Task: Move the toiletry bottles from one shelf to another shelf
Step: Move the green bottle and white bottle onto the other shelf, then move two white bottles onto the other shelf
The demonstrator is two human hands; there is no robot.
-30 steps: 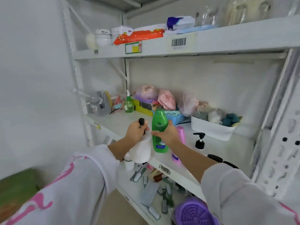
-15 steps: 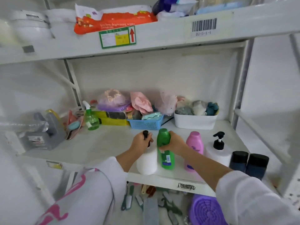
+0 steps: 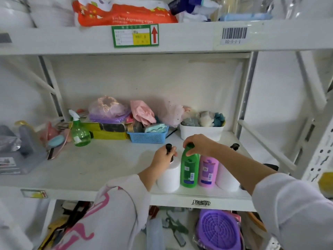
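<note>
white shelf (image 3: 100,170) — bottles (image 3: 189,168), baskets (image 3: 147,137), spray bottle (image 3: 79,132)

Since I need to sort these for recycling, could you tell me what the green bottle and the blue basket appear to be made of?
The green bottle looks like glossy opaque plastic: it has a smooth moulded body with soft highlights. The blue basket looks like rigid matte plastic, judging by its moulded lattice walls.

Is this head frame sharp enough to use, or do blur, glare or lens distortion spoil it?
Head view: light is soft and even, with no hard glare; the green bottle and both hands are fairly sharp; the wide lens bows the right shelf post; the bottom-left sleeve is soft; the pouch's smaller print is too blurred to read.
</note>
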